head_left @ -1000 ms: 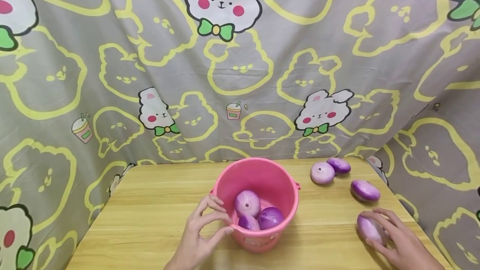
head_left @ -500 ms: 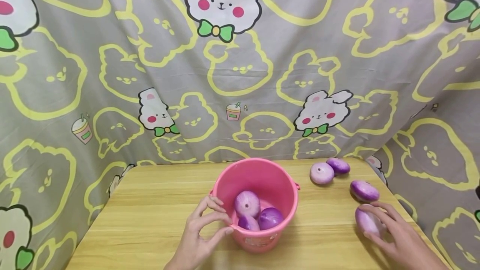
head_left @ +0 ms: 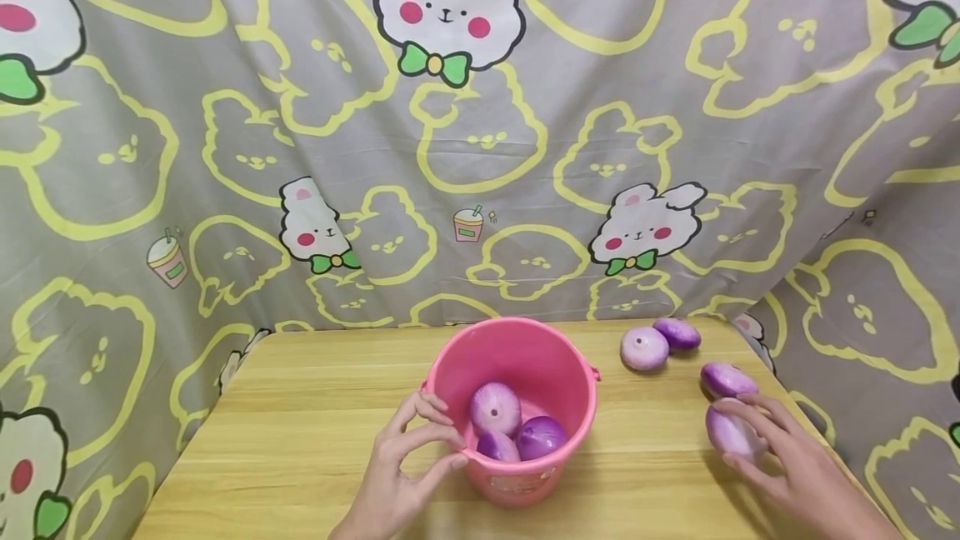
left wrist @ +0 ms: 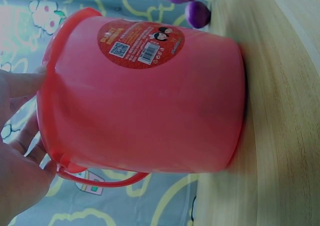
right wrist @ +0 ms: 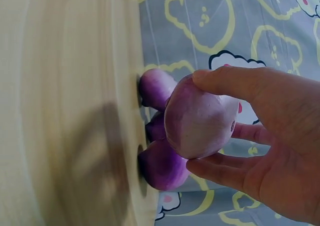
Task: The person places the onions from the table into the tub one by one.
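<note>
A pink bucket (head_left: 517, 486) stands on the table with three purple onions (head_left: 496, 409) visible inside. My left hand (head_left: 401, 457) pinches its near left rim between thumb and fingers; in the left wrist view the bucket's outer wall (left wrist: 145, 101) fills the middle. At the right, my right hand (head_left: 787, 457) grips a pale purple onion (head_left: 731, 430) between thumb and fingertips. From the right wrist, this onion (right wrist: 197, 118) appears raised off the tabletop, its shadow falling to the side. The fingers cover part of it.
Three more onions lie at the table's right: a pale one (head_left: 644, 348), a darker one (head_left: 678, 334) touching it, and another (head_left: 727, 380) just beyond the held onion. A patterned grey curtain (head_left: 517, 140) hangs behind the wooden table (head_left: 300, 423).
My right hand has lifted the onion slightly up and leftward, so it now overlaps the onion behind it in the head view. The left hand and bucket have stayed put.
</note>
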The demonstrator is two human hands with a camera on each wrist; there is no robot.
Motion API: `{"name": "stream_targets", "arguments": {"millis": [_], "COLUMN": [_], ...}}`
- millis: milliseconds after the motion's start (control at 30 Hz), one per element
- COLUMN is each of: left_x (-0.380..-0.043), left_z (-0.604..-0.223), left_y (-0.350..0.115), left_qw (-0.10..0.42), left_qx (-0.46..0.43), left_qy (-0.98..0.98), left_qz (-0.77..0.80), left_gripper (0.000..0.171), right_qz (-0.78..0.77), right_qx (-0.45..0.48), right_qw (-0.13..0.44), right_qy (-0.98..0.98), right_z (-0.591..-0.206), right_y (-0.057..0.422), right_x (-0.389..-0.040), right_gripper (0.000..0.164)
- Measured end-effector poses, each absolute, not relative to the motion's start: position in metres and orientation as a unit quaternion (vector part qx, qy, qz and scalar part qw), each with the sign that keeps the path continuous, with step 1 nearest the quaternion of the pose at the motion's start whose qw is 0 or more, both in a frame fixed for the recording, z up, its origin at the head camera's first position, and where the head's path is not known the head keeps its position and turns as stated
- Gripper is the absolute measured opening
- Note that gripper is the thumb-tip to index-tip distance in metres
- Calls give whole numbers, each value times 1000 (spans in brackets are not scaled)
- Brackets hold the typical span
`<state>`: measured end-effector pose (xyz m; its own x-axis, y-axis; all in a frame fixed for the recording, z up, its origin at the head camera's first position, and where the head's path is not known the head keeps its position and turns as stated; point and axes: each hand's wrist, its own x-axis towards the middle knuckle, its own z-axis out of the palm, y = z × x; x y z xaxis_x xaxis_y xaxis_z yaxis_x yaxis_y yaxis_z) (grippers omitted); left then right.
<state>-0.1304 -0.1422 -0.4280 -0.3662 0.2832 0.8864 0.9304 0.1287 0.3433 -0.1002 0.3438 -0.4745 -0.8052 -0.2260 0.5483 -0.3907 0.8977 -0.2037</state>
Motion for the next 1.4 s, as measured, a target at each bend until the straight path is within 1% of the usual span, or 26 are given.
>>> {"name": "stream_targets", "arguments": {"millis": [300,333,400,467,633,767,800,867,933,1000,1100,1167,1400], "left_x": [-131,-131,-131,-131,-131,-131,-131,-131,-131,-131,-130,-130,-130], "left_z": [-428,-428,-428,-428,-427,-428,-428,-428,-429,-429,-428,-427,-428], "left_y": [-142,-142,-142,-142,-141,-141,-142,-142,-142,-142,-142,-142,-142], "left_qw": [337,337,337,338,340,338,338,337,337,337,337,337,337], "left_qx": [-452,-452,-452,-452,-453,-453,-453,-453,-454,-454,-454,-454,-452], "left_qy": [-670,-670,-671,-671,-671,-672,-672,-672,-672,-672,-673,-673,-674], "left_qz": [-482,-482,-482,-481,-479,-479,-479,-479,-479,-478,-477,-477,-477], "left_gripper": [17,17,17,17,17,17,16,16,16,16,16,17,18], "right_qz": [165,170,179,189,195,192,191,192,191,187,180,174,172], "right_qx": [212,221,237,252,260,255,255,255,255,249,236,229,229], "right_qw": [303,306,310,313,312,309,309,311,314,316,321,323,328], "right_qy": [-914,-910,-903,-896,-893,-896,-896,-895,-894,-896,-899,-901,-900], "right_z": [-466,-465,-463,-461,-456,-453,-452,-451,-448,-446,-443,-442,-432], "right_y": [341,341,340,339,336,333,333,331,330,329,325,323,315], "right_x": [-112,-113,-117,-120,-125,-126,-126,-127,-128,-128,-129,-129,-135], "right_gripper": [74,72,57,51,54,67,68,65,58,59,67,78,78]}}
